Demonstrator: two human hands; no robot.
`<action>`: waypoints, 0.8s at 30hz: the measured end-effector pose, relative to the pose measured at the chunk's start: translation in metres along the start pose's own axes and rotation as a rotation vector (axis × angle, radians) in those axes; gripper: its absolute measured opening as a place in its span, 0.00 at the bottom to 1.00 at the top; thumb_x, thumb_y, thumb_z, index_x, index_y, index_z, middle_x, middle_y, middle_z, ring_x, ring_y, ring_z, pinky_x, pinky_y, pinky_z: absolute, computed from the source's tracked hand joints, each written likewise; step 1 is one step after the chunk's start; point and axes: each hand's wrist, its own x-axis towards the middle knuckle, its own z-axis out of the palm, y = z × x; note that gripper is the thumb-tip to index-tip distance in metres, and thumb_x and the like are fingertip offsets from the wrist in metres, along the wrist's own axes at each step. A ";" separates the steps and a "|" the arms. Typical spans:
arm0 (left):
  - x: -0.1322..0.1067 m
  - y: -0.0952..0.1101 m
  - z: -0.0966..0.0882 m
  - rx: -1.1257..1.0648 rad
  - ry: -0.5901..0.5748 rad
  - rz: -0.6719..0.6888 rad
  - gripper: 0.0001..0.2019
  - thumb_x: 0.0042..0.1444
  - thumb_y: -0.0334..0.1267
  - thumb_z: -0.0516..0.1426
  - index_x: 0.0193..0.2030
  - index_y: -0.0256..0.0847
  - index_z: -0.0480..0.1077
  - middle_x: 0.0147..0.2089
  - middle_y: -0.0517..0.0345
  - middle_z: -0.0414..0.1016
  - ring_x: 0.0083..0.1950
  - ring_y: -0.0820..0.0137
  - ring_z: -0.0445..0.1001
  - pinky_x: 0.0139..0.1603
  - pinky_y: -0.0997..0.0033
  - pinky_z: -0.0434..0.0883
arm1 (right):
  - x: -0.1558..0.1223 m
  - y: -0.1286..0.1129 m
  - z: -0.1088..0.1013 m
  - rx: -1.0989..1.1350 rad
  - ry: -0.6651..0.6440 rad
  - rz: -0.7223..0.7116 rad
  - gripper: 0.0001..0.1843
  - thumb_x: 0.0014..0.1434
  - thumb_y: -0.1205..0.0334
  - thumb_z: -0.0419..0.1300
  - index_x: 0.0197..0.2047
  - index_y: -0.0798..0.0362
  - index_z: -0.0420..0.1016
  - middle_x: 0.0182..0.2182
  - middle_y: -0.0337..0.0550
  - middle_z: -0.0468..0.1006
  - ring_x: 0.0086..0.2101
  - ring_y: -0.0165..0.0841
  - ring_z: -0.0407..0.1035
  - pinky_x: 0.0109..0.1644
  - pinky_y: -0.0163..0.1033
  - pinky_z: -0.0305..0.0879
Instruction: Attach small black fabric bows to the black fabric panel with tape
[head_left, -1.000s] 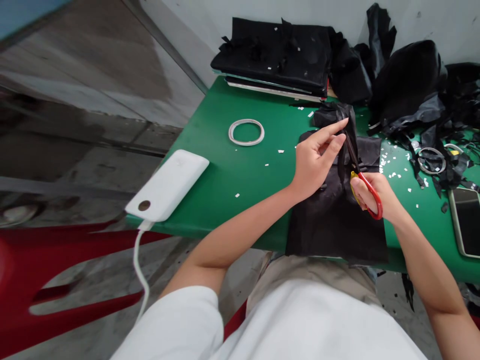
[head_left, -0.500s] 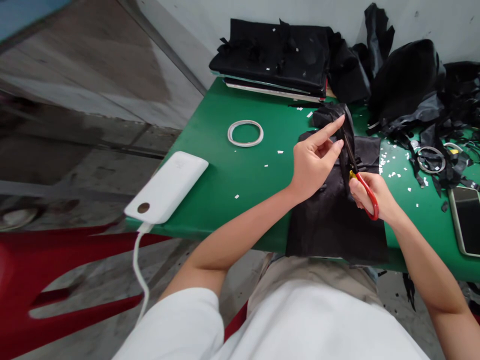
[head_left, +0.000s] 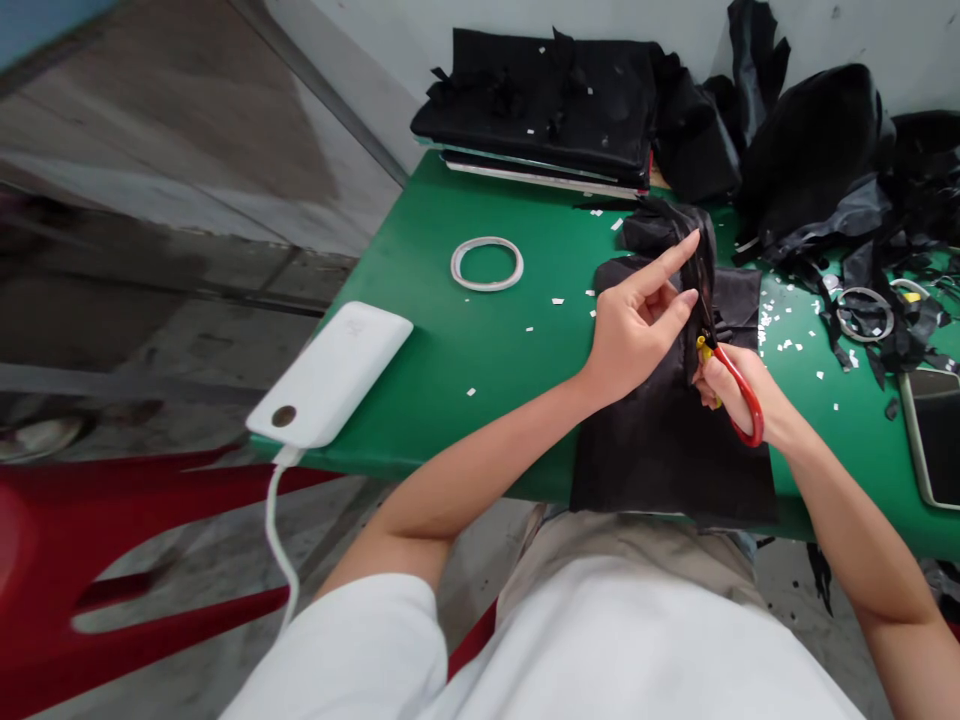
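My right hand point(head_left: 733, 388) is closed around the handles of a pair of scissors point(head_left: 744, 400), red with some yellow. The dark blades point away from me, up along the folded black fabric point(head_left: 694, 225). My left hand point(head_left: 637, 325) grips that fabric from the left, index finger stretched along it and thumb beside the blades. Part of the fabric is hidden behind the left hand. Below both hands a flat black fabric piece point(head_left: 667, 460) lies over the table's front edge.
On the green table point(head_left: 420, 400) lie a white power bank point(head_left: 330, 375) with a cable, a tape roll point(head_left: 487, 264) and a phone point(head_left: 934, 435). Stacked black fabric point(head_left: 540, 105) stands at the back. Black scraps point(head_left: 885, 330), another ring and white paper bits lie right.
Both hands have shifted slightly right relative to the fabric. The scissor blades look closer together and partly covered by the black fabric. The view has tilted a little.
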 end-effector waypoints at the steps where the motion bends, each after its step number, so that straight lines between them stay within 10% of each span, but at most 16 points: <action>1: 0.000 0.001 0.001 -0.001 -0.005 0.002 0.23 0.58 0.37 0.62 0.62 0.45 0.73 0.26 0.64 0.59 0.25 0.79 0.53 0.24 0.78 0.56 | 0.000 -0.001 0.000 -0.002 0.003 -0.003 0.32 0.63 0.28 0.47 0.29 0.51 0.57 0.23 0.33 0.58 0.24 0.26 0.55 0.28 0.37 0.48; 24: -0.004 0.002 0.003 0.034 -0.133 0.026 0.33 0.57 0.33 0.57 0.71 0.34 0.61 0.32 0.60 0.72 0.29 0.79 0.63 0.35 0.79 0.71 | 0.002 -0.005 -0.003 -0.064 0.049 -0.041 0.38 0.56 0.20 0.45 0.26 0.51 0.58 0.21 0.35 0.62 0.23 0.27 0.57 0.28 0.37 0.50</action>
